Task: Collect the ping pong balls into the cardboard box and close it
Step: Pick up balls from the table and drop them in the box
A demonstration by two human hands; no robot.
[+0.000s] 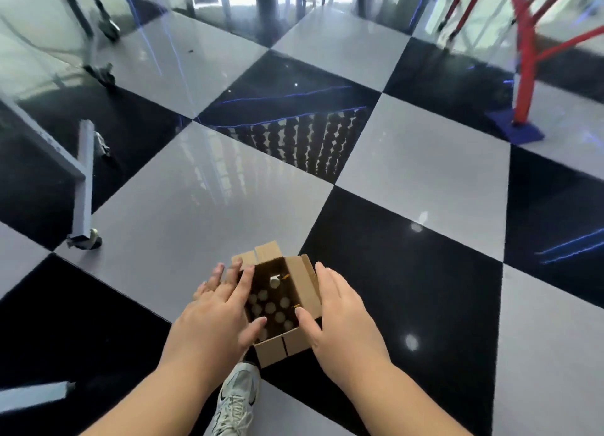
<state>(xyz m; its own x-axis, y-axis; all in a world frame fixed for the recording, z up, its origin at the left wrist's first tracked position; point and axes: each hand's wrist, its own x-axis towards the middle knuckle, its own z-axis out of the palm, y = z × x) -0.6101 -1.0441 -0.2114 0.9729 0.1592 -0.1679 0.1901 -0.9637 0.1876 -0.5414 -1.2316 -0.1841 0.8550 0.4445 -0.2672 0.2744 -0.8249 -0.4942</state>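
Left hand (212, 308), fingers spread, and right hand (340, 318), fingers straight together, flanked the cardboard box (302, 285) holding ping pong balls (269, 308).

Left hand (212, 318) and right hand (341, 318) are bare, forearms too; at bottom centre, a pale mesh sneaker (237, 399) (white laces, dark curved side mark).

Bare checkered floor (408, 174) spreads beyond the cardboard box (271, 350); a grey wheeled frame leg (83, 187) stands left, a red stand (524, 76) far right.
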